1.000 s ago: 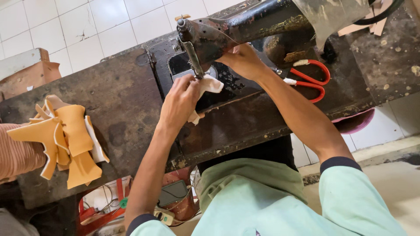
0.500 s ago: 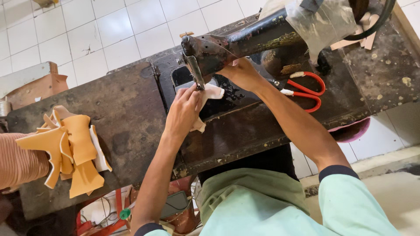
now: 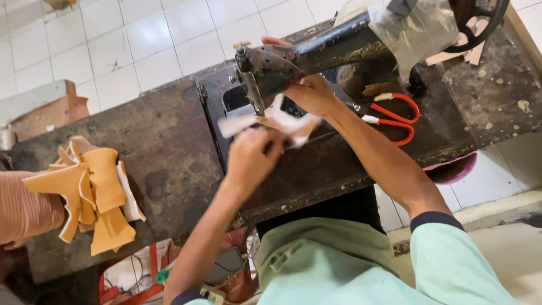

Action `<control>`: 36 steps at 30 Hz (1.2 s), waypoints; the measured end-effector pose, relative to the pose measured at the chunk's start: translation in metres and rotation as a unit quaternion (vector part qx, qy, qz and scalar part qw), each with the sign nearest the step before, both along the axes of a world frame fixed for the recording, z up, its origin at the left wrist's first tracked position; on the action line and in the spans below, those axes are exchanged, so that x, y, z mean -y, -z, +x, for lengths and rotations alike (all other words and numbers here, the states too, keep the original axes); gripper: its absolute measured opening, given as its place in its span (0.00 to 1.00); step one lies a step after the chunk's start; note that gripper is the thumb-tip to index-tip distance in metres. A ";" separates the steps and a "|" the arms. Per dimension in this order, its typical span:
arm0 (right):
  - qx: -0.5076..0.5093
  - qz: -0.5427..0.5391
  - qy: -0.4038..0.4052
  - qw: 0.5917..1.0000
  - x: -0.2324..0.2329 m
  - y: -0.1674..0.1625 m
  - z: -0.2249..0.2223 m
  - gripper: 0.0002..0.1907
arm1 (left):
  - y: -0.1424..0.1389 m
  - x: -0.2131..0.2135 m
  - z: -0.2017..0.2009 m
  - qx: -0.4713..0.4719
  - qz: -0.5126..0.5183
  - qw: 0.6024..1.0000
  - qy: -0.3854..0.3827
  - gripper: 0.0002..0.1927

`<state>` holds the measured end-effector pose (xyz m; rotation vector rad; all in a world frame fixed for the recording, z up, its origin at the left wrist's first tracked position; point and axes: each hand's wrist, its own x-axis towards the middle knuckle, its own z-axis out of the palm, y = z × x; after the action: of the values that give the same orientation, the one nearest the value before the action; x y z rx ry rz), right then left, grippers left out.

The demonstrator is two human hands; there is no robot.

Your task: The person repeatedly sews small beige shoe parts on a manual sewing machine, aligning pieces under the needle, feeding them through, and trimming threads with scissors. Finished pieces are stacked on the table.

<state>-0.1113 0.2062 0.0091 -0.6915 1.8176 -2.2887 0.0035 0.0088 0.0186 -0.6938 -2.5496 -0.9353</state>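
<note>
A black, worn sewing machine (image 3: 316,53) stands on a dark, stained table (image 3: 164,141). My left hand (image 3: 251,155) pinches a small white piece of material (image 3: 282,121) just in front of the needle. My right hand (image 3: 310,93) holds the same white piece from the far side, under the machine's arm. The piece is blurred with motion, and its lower edge shows tan.
Red-handled scissors (image 3: 395,116) lie on the machine bed to the right. A stack of tan cut pieces (image 3: 90,192) sits at the table's left end, beside another person's striped sleeve (image 3: 22,206). A cardboard box (image 3: 45,113) stands on the white tiled floor beyond.
Both hands have lifted the white piece away from the needle plate and pulled it toward me. The camera has moved in closer.
</note>
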 end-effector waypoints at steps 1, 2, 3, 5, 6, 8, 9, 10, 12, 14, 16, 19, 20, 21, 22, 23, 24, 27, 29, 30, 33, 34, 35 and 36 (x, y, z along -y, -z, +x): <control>0.001 -0.038 -0.015 0.999 -0.001 -0.003 0.002 0.25 | -0.001 0.000 -0.003 -0.008 -0.024 0.999 -0.023 0.06; 0.005 -0.077 -0.033 0.996 -0.001 -0.003 0.003 0.32 | -0.001 0.000 -0.006 -0.013 -0.047 0.998 -0.048 0.07; 0.000 -0.020 -0.006 1.000 -0.003 -0.002 0.004 0.30 | -0.001 0.001 -0.007 -0.015 -0.069 0.995 -0.076 0.07; -0.009 0.092 0.041 0.995 -0.005 0.006 0.002 0.26 | -0.003 0.011 -0.019 -0.043 -0.038 0.996 -0.067 0.09; -0.006 0.125 0.049 0.991 -0.007 0.012 -0.001 0.17 | -0.004 0.017 -0.025 -0.062 -0.022 0.996 -0.058 0.10; 0.003 0.188 0.063 0.980 -0.008 0.027 -0.008 0.08 | -0.004 0.026 -0.031 -0.005 0.010 1.000 -0.023 0.09; 0.004 0.206 0.072 0.976 -0.009 0.034 -0.012 0.08 | -0.003 0.028 -0.032 0.024 0.025 0.999 -0.007 0.09; 0.009 0.222 0.082 0.972 -0.009 0.041 -0.015 0.10 | -0.002 0.031 -0.032 0.027 0.037 0.999 0.000 0.09; 0.022 0.247 0.091 0.964 -0.011 0.051 -0.019 0.10 | 0.001 0.033 -0.032 0.037 0.064 0.997 0.014 0.09; 0.024 0.263 0.087 0.961 -0.013 0.054 -0.021 0.10 | 0.003 0.032 -0.032 0.030 0.067 0.997 0.009 0.09; 0.020 0.270 0.084 0.959 -0.015 0.053 -0.020 0.11 | 0.004 0.032 -0.031 0.022 0.062 0.998 0.009 0.09; 0.033 0.263 0.083 0.961 -0.014 0.047 -0.017 0.11 | 0.005 0.032 -0.035 0.002 0.053 0.998 0.013 0.08; 0.042 0.257 0.082 0.962 -0.014 0.045 -0.016 0.10 | 0.006 0.031 -0.036 0.002 0.053 0.999 0.012 0.08; 0.044 0.245 0.079 0.965 -0.013 0.044 -0.016 0.09 | 0.006 0.032 -0.037 0.000 0.052 0.999 0.012 0.08; 0.048 0.233 0.078 0.968 -0.012 0.043 -0.015 0.09 | 0.006 0.032 -0.038 0.000 0.055 0.998 0.011 0.08; 0.052 0.221 0.075 0.971 -0.012 0.043 -0.014 0.09 | 0.007 0.032 -0.039 0.002 0.058 0.998 0.010 0.09; 0.046 0.227 0.076 0.970 -0.011 0.043 -0.014 0.09 | 0.007 0.033 -0.039 0.004 0.061 0.998 0.009 0.09; 0.024 0.202 0.066 0.977 -0.012 0.045 -0.013 0.08 | 0.009 0.034 -0.040 0.033 0.074 0.997 0.003 0.13; 0.002 0.129 0.040 0.991 -0.012 0.046 -0.014 0.07 | 0.009 0.033 -0.041 0.021 0.083 0.996 0.008 0.13; 0.020 0.161 0.048 0.986 -0.013 0.047 -0.014 0.08 | 0.009 0.033 -0.040 0.015 0.088 0.996 0.011 0.13; 0.053 0.214 0.063 0.973 -0.012 0.046 -0.014 0.09 | 0.008 0.034 -0.041 0.016 0.083 0.996 0.015 0.12; 0.051 0.204 0.063 0.976 -0.012 0.045 -0.014 0.09 | 0.007 0.034 -0.041 0.022 0.081 0.996 0.014 0.13; 0.049 0.195 0.062 0.978 -0.012 0.045 -0.014 0.09 | 0.007 0.034 -0.041 0.027 0.079 0.996 0.014 0.13; 0.035 0.182 0.057 0.981 -0.011 0.044 -0.013 0.09 | 0.006 0.035 -0.041 0.032 0.077 0.996 0.013 0.13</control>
<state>-0.1244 0.2173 -0.0348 -0.4523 2.2079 -1.9289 -0.0378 -0.0258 0.0123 -0.6619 -2.4952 -1.1656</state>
